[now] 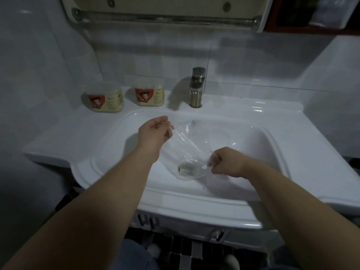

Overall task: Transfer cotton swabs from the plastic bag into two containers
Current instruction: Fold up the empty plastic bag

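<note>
A clear plastic bag (191,142) is stretched over the sink basin between both hands. My left hand (154,133) pinches its upper left edge. My right hand (227,162) grips its lower right edge with curled fingers. No swabs show inside the bag. Two round containers with red and cream labels stand on the counter's back left: the left container (105,98) and the right container (149,93). Cotton swabs fill both, their white tips showing at the top.
A white sink (259,145) with a metal drain (187,169) lies under the bag. A steel faucet (197,87) stands behind the basin. Tiled walls close the back and sides, and a cabinet with a rail hangs overhead.
</note>
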Tool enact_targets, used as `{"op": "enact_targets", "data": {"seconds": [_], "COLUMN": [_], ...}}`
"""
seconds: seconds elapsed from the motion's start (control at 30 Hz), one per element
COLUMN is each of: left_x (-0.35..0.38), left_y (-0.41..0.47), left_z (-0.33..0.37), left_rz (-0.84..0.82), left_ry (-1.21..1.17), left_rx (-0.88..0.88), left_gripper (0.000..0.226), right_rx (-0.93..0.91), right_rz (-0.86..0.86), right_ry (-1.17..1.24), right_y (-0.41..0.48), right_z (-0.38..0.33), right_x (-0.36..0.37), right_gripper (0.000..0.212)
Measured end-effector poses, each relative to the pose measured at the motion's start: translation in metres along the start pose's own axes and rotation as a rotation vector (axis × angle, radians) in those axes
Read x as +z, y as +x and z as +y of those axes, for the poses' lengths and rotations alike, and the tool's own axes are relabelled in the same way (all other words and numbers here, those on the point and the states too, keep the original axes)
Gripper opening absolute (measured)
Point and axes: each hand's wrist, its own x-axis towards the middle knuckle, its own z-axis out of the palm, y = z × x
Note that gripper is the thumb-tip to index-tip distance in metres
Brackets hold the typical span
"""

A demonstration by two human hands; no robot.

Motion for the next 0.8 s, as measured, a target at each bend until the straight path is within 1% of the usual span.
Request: {"op": "enact_targets", "data": {"seconds": [0.03,0.07,0.13,0.17,0.2,0.23,0.27,0.33,0.37,0.4,0.43,0.5,0.53,0.6,0.8], "left_x": [0.001,0.001,0.002,0.002,0.003,0.002,0.003,0.002,0.002,0.003,0.003,0.003,0.003,0.003,0.008], "left_y": [-0.001,-0.001,-0.002,-0.002,-0.002,-0.003,-0.003,-0.003,-0.003,-0.004,-0.003,-0.002,-0.002,-0.003,-0.009], "left_z": [0.000,-0.002,-0.005,-0.006,-0.008,-0.009,-0.010,-0.011,-0.011,-0.011,-0.011,-0.011,-0.010,-0.007,-0.008], "left_rz": [-0.024,-0.060,-0.139,-0.172,-0.197,-0.215,-0.230,-0.249,-0.253,-0.251,-0.238,-0.172,-0.132,-0.103,-0.212], "left_ry": [0.021,0.070,0.175,0.220,0.259,0.290,0.310,0.330,0.334,0.342,0.350,0.353,0.333,0.260,0.297], "left_rx": [-0.003,-0.004,-0.003,0.002,0.014,0.029,0.042,0.060,0.067,0.073,0.083,0.111,0.122,0.117,0.093], "left_gripper": [0.016,0.016,0.016,0.016,0.015,0.015,0.015,0.015,0.015,0.015,0.015,0.016,0.018,0.019,0.018], "right_rx": [-0.018,-0.039,-0.073,-0.090,-0.116,-0.147,-0.173,-0.211,-0.222,-0.221,-0.209,-0.164,-0.147,-0.141,-0.192], "right_rz": [0.020,0.047,0.126,0.178,0.232,0.284,0.321,0.371,0.393,0.414,0.433,0.471,0.499,0.534,0.446], "right_ry": [0.013,0.049,0.241,0.351,0.430,0.473,0.489,0.479,0.483,0.511,0.561,0.698,0.756,0.778,0.703], "right_y": [0.000,0.000,-0.001,-0.002,-0.003,-0.004,-0.004,-0.007,-0.007,-0.007,-0.007,-0.007,-0.007,-0.008,-0.003], "right_z": [0.000,-0.002,-0.007,-0.010,-0.013,-0.016,-0.016,-0.017,-0.018,-0.018,-0.019,-0.020,-0.020,-0.018,-0.017], "right_x": [-0.001,-0.001,-0.001,-0.002,-0.004,-0.005,-0.007,-0.009,-0.009,-0.009,-0.010,-0.014,-0.017,-0.020,-0.014], "right_gripper": [0.019,0.028,0.057,0.065,0.067,0.064,0.056,0.031,0.023,0.024,0.031,0.040,0.041,0.035,0.019]}}
